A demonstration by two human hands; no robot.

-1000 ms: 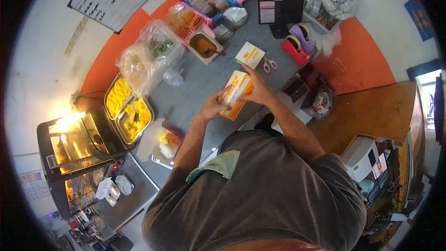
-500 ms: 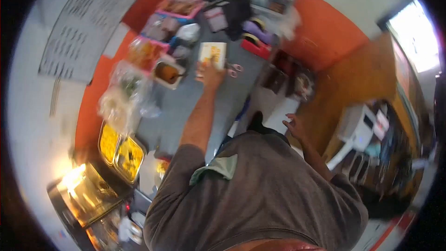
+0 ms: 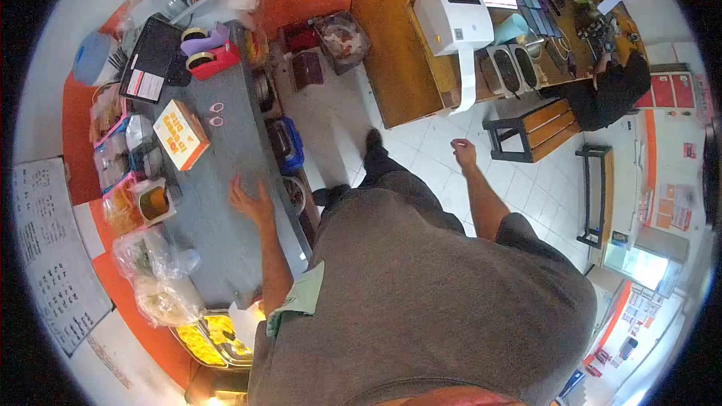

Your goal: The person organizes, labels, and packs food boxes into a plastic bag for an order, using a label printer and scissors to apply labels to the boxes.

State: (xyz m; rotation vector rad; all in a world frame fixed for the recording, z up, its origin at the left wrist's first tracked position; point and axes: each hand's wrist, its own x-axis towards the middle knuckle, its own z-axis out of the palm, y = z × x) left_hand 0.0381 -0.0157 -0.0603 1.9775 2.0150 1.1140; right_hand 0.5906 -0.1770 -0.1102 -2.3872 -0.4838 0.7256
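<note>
My left hand (image 3: pixel 253 200) hovers over the grey table with its fingers spread and nothing in them. Up and to the left of it, a white and orange printed cardboard box (image 3: pixel 181 134) lies closed on the table. Pink-handled scissors (image 3: pixel 216 114) rest just right of the box. Away from the table, my right hand (image 3: pixel 464 153) hangs over the tiled floor, fingers loosely bent, holding nothing that I can see.
Tape dispensers (image 3: pixel 206 53) and a tablet (image 3: pixel 153 60) stand at the table's far end. Food containers (image 3: pixel 154 201) and plastic bags (image 3: pixel 154 267) line its left side. A label printer (image 3: pixel 453 19) sits on a wooden desk; a person in black (image 3: pixel 613 86) is near a slatted bench (image 3: pixel 543 130).
My left hand has let go of the box and drawn back from it. The view has turned to the right, bringing the desk, benches and another person into sight.
</note>
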